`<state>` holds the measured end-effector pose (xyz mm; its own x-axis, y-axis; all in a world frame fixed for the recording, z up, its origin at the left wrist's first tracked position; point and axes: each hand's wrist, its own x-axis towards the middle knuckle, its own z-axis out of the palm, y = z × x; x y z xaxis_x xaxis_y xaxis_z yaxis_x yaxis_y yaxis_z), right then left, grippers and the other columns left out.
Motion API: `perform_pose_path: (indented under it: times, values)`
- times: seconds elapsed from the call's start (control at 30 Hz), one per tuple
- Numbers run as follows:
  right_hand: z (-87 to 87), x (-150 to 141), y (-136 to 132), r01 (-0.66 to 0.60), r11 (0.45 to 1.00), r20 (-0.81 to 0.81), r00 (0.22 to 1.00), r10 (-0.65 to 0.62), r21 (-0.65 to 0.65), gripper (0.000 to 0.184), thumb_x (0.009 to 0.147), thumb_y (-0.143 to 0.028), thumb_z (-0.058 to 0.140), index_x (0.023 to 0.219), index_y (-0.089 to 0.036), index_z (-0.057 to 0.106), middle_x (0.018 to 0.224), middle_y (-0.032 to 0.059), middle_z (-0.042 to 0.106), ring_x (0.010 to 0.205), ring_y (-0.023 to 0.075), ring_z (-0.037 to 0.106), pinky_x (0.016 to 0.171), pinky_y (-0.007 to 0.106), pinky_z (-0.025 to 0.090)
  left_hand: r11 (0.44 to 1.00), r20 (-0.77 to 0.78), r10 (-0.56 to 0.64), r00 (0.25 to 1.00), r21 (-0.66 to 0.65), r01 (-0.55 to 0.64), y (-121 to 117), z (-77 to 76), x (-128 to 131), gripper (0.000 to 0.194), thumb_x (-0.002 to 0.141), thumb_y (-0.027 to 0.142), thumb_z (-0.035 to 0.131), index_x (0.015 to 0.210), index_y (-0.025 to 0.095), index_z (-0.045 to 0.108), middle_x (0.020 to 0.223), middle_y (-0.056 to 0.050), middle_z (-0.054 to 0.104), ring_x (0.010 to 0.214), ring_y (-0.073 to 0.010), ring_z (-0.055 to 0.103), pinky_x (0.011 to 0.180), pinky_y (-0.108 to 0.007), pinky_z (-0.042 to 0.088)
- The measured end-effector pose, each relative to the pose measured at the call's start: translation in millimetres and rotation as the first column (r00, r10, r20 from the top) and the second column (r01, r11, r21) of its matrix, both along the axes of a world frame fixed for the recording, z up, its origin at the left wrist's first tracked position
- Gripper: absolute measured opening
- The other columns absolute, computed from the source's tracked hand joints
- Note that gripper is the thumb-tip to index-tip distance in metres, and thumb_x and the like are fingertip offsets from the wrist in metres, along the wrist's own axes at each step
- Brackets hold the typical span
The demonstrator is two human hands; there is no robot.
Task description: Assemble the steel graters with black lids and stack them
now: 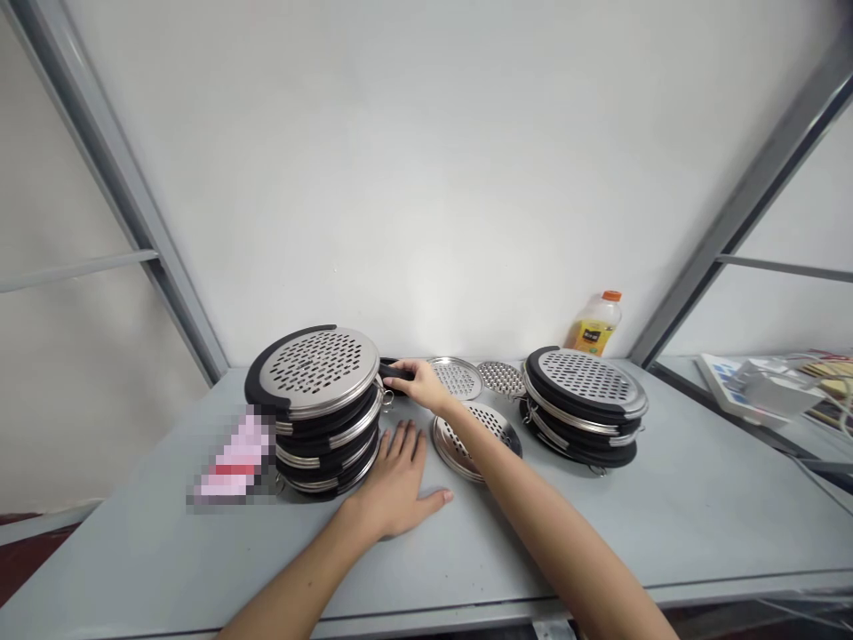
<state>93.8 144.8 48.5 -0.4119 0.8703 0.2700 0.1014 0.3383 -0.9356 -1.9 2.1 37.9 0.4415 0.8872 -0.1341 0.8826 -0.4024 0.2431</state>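
My left hand (398, 484) lies flat on the table, its fingers slightly spread and its fingertips close to the left stack's right side. Between the fingers of my right hand (423, 385) is a black handle (394, 372), just right of the left stack's top; whether it joins the top grater cannot be made out. The left stack (326, 436) consists of several round graters with black rims and wire loops, and a perforated metal grater disc (316, 363) forms its top. Partly behind my right forearm lies a loose metal grater disc (503, 431).
A second stack of round graters (583, 400) stands to the right. Loose perforated discs (459, 378) lie at the back by the wall. An orange-capped bottle (596, 324) is behind the right stack. Left lies a blurred pink item (233, 462); a shelf (766, 387) holds clutter at far right.
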Motion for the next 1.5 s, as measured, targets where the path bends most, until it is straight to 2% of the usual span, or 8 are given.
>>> perform_pose_path:
  times: [0.13, 0.33, 0.47, 0.6, 0.87, 1.13, 1.33, 1.5]
  values:
    - [-5.6, 1, -3, 0.033, 0.988, -0.017, 0.999, -0.031, 0.153, 0.025, 0.069, -0.032, 0.067, 0.086, -0.015, 0.068, 0.088, 0.0051, 0.069, 0.082, 0.0188, 0.061, 0.079, 0.031, 0.047, 1.000, 0.024, 0.003, 1.000, 0.003, -0.003, 0, -3.0, 0, 0.089, 0.087, 0.065, 0.037, 0.146, 0.000, 0.021, 0.154, -0.024, 0.012, 0.143, -0.0356, 0.000, 0.115, -0.052, 0.005]
    - [-10.0, -1, -6, 0.227, 0.900, 0.173, 0.936, -0.307, 0.372, 0.013, 0.063, -0.020, 0.062, 0.074, -0.018, 0.056, 0.074, -0.0004, 0.060, 0.071, 0.0160, 0.054, 0.068, 0.027, 0.042, 0.998, 0.064, -0.006, 0.998, 0.055, 0.003, 1, -7.3, -1, 0.087, 0.086, 0.064, 0.040, 0.145, 0.001, 0.025, 0.152, -0.025, 0.017, 0.143, -0.0371, 0.007, 0.113, -0.054, 0.010]
    - [-9.8, -3, -7, 0.342, 0.867, 0.147, 0.897, -0.416, 0.364, 0.012, 0.067, -0.026, 0.060, 0.067, -0.020, 0.050, 0.066, -0.0018, 0.056, 0.064, 0.0147, 0.050, 0.061, 0.026, 0.038, 0.997, 0.094, -0.010, 0.995, 0.071, 0.003, 1, -7.1, -1, 0.086, 0.085, 0.065, 0.041, 0.145, 0.005, 0.028, 0.152, -0.023, 0.020, 0.143, -0.0369, 0.010, 0.113, -0.055, 0.010]
    - [-4.2, 0, -9, 0.454, 0.838, 0.081, 0.864, -0.497, 0.303, 0.033, 0.072, -0.049, 0.062, 0.066, -0.020, 0.047, 0.061, -0.0025, 0.052, 0.059, 0.0142, 0.046, 0.057, 0.026, 0.035, 0.998, 0.099, -0.006, 0.995, 0.065, -0.001, 2, -10.7, -2, 0.087, 0.084, 0.064, 0.044, 0.145, 0.004, 0.027, 0.153, -0.024, 0.017, 0.143, -0.0373, 0.007, 0.113, -0.055, 0.011]
    - [13.1, 18, -11, 0.348, 0.914, 0.137, 0.915, -0.380, 0.210, 0.039, 0.069, -0.056, 0.064, 0.065, -0.018, 0.052, 0.060, -0.0034, 0.053, 0.059, 0.0133, 0.047, 0.056, 0.025, 0.035, 0.896, 0.301, 0.137, 0.944, 0.369, -0.247, 21, -29.1, 8, 0.080, 0.093, 0.045, 0.040, 0.147, -0.001, 0.004, 0.155, -0.025, -0.001, 0.144, -0.0332, -0.001, 0.114, -0.050, 0.016]
    - [18.6, 26, -18, 0.168, 0.971, 0.139, 0.971, -0.192, 0.169, 0.037, 0.069, -0.051, 0.068, 0.077, -0.014, 0.064, 0.072, 0.0011, 0.065, 0.066, 0.0149, 0.057, 0.062, 0.025, 0.041, 0.850, 0.339, 0.166, 0.926, 0.426, -0.308, 28, -34.6, 13, 0.076, 0.092, 0.041, 0.042, 0.148, 0.005, 0.006, 0.155, -0.025, -0.002, 0.143, -0.0380, 0.002, 0.111, -0.054, 0.019]
    - [19.7, 29, -12, 0.180, 0.981, -0.141, 0.976, -0.168, 0.073, 0.040, 0.076, -0.055, 0.061, 0.080, -0.015, 0.062, 0.072, 0.0006, 0.064, 0.068, 0.0149, 0.058, 0.062, 0.025, 0.045, 0.891, 0.308, 0.196, 0.931, 0.341, -0.300, 29, -42.1, 12, 0.070, 0.093, 0.043, 0.038, 0.146, 0.002, 0.015, 0.153, -0.029, 0.006, 0.141, -0.0415, 0.007, 0.109, -0.057, 0.021]
    - [30.2, 39, -7, 0.167, 0.983, -0.475, 0.861, -0.183, -0.077, 0.043, 0.078, -0.057, 0.057, 0.091, -0.017, 0.061, 0.085, 0.0051, 0.069, 0.082, 0.0193, 0.064, 0.071, 0.029, 0.051, 0.921, 0.272, 0.209, 0.939, 0.268, -0.282, 30, -44.4, 9, 0.069, 0.094, 0.043, 0.033, 0.145, -0.001, 0.017, 0.152, -0.030, 0.012, 0.142, -0.0400, 0.011, 0.109, -0.056, 0.021]
